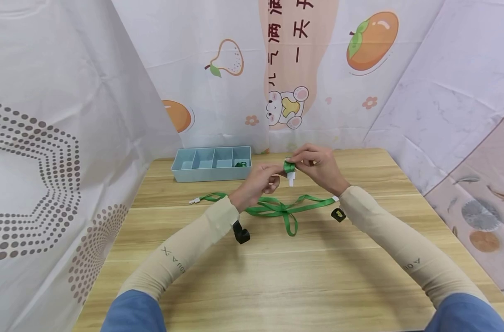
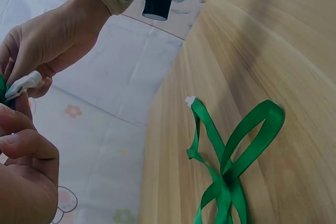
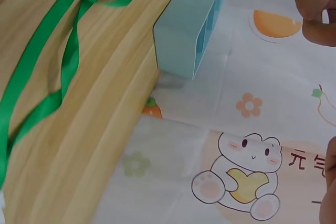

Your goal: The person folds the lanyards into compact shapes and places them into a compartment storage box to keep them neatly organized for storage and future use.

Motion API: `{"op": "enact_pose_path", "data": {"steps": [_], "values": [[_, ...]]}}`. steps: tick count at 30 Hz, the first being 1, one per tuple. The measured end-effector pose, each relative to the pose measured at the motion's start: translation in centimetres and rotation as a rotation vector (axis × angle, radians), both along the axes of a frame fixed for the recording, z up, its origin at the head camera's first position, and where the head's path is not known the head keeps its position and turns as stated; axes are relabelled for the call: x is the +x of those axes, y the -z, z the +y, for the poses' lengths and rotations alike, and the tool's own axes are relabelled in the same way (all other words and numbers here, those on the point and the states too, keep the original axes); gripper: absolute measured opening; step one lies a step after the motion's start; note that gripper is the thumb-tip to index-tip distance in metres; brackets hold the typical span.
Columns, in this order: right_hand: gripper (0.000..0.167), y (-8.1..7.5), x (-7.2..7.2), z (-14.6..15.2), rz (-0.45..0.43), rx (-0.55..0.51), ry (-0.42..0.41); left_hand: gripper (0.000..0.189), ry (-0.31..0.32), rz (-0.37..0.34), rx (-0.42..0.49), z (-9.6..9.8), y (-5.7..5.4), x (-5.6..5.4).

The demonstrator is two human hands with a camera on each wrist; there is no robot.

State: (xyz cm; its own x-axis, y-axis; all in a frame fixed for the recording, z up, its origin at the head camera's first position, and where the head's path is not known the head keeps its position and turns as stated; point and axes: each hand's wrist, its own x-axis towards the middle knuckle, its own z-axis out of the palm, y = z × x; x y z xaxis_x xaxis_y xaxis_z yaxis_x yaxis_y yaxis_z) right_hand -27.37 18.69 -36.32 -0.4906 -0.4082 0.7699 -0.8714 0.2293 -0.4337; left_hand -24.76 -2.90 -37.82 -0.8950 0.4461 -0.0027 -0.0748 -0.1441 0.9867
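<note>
Both hands meet over the back of the table at a rolled-up green lanyard [image 1: 290, 166], its white clip [image 1: 291, 179] hanging below. My left hand [image 1: 258, 183] holds the roll at its extended index finger, the other fingers curled in. From the right, my right hand [image 1: 321, 168] pinches the roll between thumb and fingertips. In the left wrist view, the white clip [image 2: 25, 84] shows between the two hands. Below them on the table lies a loose bunch of green lanyards [image 1: 273, 207], gathered at a knot. The right wrist view cuts off the held roll.
A light blue tray [image 1: 212, 174] with several compartments stands at the back left, a small green coil [image 1: 241, 164] in its right compartment. White clips [image 1: 195, 201] end the loose lanyards. Patterned cloth [image 1: 231, 97] hangs behind the wooden table [image 1: 277, 281].
</note>
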Motion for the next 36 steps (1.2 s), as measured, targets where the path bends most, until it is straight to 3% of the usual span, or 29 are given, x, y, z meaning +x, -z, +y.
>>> {"op": "enact_pose_path", "data": {"steps": [6,15,18,23,28,32,36], "values": [[0.027,0.8,-1.0,0.4,0.088,0.005,-0.023,0.032,0.002,0.009,-0.018,0.2,0.2,-0.1],[0.024,-0.1,0.6,-0.4,0.061,0.012,0.021,0.029,0.016,0.086,-0.129,-0.1,0.4,-0.1],[0.018,-0.3,1.1,-0.3,-0.068,0.011,0.063,0.028,0.024,0.126,-0.182,-0.1,0.3,0.1],[0.009,0.0,0.9,0.2,-0.432,-0.003,0.132,0.030,0.064,0.211,-0.253,0.0,-0.1,0.2],[0.018,0.4,0.5,0.5,-0.651,-0.052,0.102,0.030,0.073,0.239,-0.255,0.0,0.0,0.3],[0.024,0.4,0.7,0.3,-0.827,-0.148,0.034,0.034,0.021,0.238,-0.241,-0.1,0.2,0.2],[0.034,0.1,1.1,0.1,-1.035,-0.202,-0.028,0.033,-0.085,0.237,-0.233,-0.1,0.6,0.1]]}}
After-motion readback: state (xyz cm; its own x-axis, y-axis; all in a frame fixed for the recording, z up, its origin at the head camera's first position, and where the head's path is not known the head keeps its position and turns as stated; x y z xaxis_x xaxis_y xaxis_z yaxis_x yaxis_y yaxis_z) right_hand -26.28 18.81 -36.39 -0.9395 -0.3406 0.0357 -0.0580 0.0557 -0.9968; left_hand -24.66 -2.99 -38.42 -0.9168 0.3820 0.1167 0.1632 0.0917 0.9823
